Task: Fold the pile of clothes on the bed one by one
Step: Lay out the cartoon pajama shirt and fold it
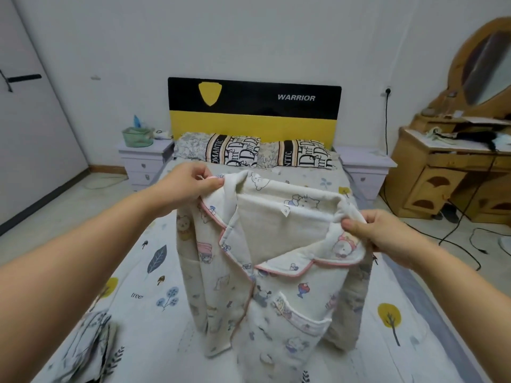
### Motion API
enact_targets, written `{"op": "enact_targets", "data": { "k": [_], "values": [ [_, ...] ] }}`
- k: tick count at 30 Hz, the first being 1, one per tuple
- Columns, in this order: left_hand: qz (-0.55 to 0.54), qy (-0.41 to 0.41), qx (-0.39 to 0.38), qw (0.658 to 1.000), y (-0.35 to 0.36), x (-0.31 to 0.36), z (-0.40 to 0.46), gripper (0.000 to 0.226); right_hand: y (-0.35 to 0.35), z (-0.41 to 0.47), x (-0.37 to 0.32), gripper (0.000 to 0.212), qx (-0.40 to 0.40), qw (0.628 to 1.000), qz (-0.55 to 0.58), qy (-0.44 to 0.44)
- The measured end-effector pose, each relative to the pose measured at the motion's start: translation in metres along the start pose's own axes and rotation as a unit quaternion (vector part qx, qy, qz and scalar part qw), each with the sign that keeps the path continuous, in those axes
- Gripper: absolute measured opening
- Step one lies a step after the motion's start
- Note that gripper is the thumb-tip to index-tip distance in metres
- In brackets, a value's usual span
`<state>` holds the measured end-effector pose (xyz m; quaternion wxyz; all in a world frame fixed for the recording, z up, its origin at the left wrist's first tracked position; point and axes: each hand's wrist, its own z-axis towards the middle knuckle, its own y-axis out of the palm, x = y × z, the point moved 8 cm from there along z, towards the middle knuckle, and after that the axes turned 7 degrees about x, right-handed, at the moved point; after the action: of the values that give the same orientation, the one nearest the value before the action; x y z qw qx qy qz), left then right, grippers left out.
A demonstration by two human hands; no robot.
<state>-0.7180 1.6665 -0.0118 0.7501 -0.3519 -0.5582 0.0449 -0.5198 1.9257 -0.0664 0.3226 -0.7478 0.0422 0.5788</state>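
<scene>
Two hands hold a cartoon-print pyjama top up by its shoulders over the bed.

Nearest, a pile of clothes [85,352] sits at the lower left, partly cut off by the frame edge, its items hard to tell apart. The pyjama top [273,272] hangs in the middle, its hem below the frame and its right sleeve half hidden behind the body. The left hand [185,186] pinches the left shoulder; the right hand [378,236] grips the right one. Bare printed bed sheet [387,313] lies open either side. Beyond are two pillows [254,153], the headboard [254,111], and a wooden dresser [453,172], cut off at right.
</scene>
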Motion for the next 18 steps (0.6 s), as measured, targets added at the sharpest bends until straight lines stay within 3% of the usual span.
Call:
{"op": "enact_targets", "data": {
  "k": [3, 6, 12, 18],
  "values": [
    [0.054, -0.001, -0.07, 0.996, 0.004, -0.001, -0.013, 0.03, -0.01, -0.008, -0.021, 0.017, 0.111, 0.991, -0.013, -0.066],
    [0.075, -0.008, -0.09, 0.993, 0.002, -0.004, -0.024, 0.033, -0.021, -0.024, -0.046, 0.034, 0.206, 0.964, -0.11, -0.129],
    [-0.053, -0.009, 0.002, 0.999, -0.009, 0.003, -0.04, 0.024, -0.03, -0.063, -0.091, 0.035, 0.273, 0.917, -0.232, -0.178],
    [-0.036, 0.023, 0.087, 0.995, -0.047, 0.02, -0.07, 0.03, -0.032, -0.117, -0.114, 0.042, 0.316, 0.891, -0.27, -0.184]
  ]
}}
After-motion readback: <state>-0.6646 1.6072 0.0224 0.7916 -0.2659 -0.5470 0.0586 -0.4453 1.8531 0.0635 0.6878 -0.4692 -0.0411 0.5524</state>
